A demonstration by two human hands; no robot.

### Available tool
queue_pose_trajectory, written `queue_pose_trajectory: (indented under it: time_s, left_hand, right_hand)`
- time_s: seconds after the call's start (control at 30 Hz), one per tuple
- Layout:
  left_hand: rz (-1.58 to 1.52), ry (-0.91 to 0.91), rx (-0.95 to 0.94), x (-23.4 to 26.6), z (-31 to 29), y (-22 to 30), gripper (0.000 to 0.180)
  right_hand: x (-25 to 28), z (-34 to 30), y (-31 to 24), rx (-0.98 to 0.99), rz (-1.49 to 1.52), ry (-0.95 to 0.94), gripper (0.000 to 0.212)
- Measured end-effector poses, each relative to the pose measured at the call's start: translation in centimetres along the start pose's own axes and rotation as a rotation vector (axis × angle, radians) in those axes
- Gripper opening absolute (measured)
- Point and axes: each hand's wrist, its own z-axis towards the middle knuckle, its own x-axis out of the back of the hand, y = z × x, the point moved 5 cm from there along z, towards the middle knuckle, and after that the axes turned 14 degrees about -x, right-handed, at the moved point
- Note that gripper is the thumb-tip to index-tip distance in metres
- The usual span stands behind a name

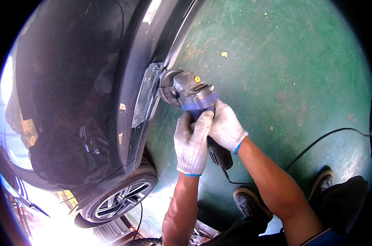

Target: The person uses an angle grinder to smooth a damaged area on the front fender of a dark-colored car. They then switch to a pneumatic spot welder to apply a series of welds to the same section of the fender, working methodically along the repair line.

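An angle grinder with a blue and grey body is held in both my gloved hands. Its disc and guard meet the lower edge of a dark car's sill, beside a bare grey metal patch. My left hand, in a white knit glove, closes round the grinder's body with the thumb on top. My right hand, gloved the same way, wraps the body from the right side. The grinder's rear end shows below the hands. Orange sparks streak over the floor beyond the disc.
The glossy dark car body fills the left side, with a wheel at lower left. A black power cord runs across the green floor to the right. My shoes stand at lower right. Small debris lies on the floor.
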Motion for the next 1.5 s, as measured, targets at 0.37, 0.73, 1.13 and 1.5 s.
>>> queue_pose_trajectory:
  time_s: [0.37,0.73,1.13,1.5]
  left_hand:
    - [0.069,0.011,0.003,0.7,-1.2,-0.1,0.033]
    - [-0.028,0.051,0.025,0.8,-2.0,-0.4,0.037]
    - [0.079,0.010,-0.028,0.5,-0.8,-0.3,0.035]
    - [0.085,0.082,-0.085,0.7,-2.0,-0.1,0.040]
  right_hand:
    - [-1.1,0.0,2.0,-0.007,0.094,-0.055,0.050]
    - [-1.1,-0.5,1.8,0.003,0.039,-0.066,0.051]
    - [-0.9,-0.1,1.8,-0.020,0.114,-0.050,0.046]
    - [-1.3,-0.4,1.3,0.007,0.186,-0.191,0.044]
